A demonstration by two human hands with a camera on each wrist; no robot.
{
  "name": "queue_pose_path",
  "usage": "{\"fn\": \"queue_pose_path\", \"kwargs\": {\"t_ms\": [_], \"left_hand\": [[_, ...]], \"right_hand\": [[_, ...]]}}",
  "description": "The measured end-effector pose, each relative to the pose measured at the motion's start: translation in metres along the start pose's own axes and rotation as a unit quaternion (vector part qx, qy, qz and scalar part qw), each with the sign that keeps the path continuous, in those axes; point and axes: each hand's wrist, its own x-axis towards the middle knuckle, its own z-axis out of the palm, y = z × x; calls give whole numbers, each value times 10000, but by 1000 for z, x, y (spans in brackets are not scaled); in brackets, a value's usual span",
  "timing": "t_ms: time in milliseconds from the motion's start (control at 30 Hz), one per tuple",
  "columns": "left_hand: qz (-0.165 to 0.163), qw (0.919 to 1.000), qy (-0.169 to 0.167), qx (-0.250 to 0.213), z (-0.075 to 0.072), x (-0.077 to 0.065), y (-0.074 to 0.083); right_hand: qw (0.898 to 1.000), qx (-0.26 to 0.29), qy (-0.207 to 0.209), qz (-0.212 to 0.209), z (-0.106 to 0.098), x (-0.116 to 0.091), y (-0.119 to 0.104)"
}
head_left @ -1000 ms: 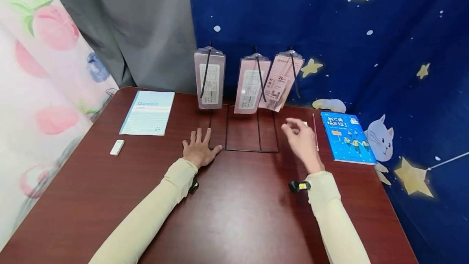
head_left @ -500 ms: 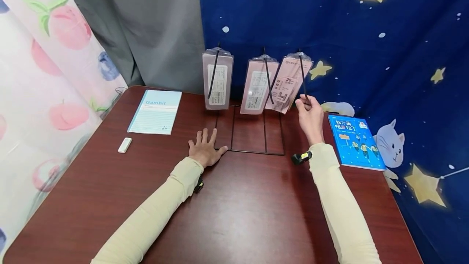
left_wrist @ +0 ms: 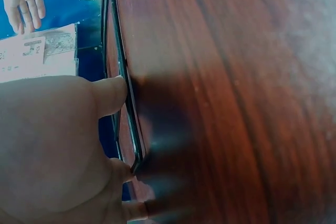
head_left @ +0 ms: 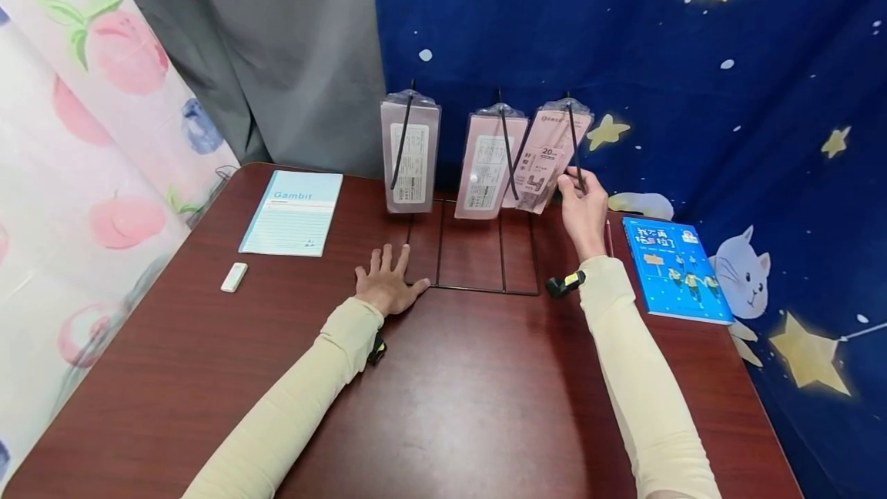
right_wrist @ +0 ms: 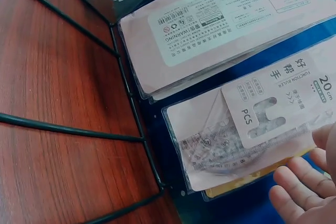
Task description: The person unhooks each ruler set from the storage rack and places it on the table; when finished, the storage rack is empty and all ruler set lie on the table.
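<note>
At the back of the counter, a pink ruler pack is hung tilted from the right prong of a wire rack. Light, slick, slightly bendable handling should be expected, with its lower side edge best pinched. That edge is reached by the right grip, fingers loosely bent; whether it is pinched cannot be told. The rack's front corner is touched by the left grip, fingers spread. Inside the pack's clear sleeve, a transparent ruler is seen.

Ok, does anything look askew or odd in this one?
The rightmost ruler packet hangs slanted on its hook, front outward; the left packet and middle packet hang straighter, barcode sides outward.
</note>
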Motion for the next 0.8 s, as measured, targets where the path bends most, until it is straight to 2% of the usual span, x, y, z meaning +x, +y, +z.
{"fn": "queue_pose_path", "kwargs": {"t_ms": [367, 667, 800], "left_hand": [[94, 9998, 127, -79, 1, -3, 4], [60, 9998, 144, -88, 4, -6, 2], [30, 9998, 157, -89, 2, -5, -1]], "right_hand": [[9954, 748, 578, -156, 11, -4, 3], [9886, 1436, 356, -273, 10, -11, 1], [9896, 1356, 338, -337, 4, -22, -10]]}}
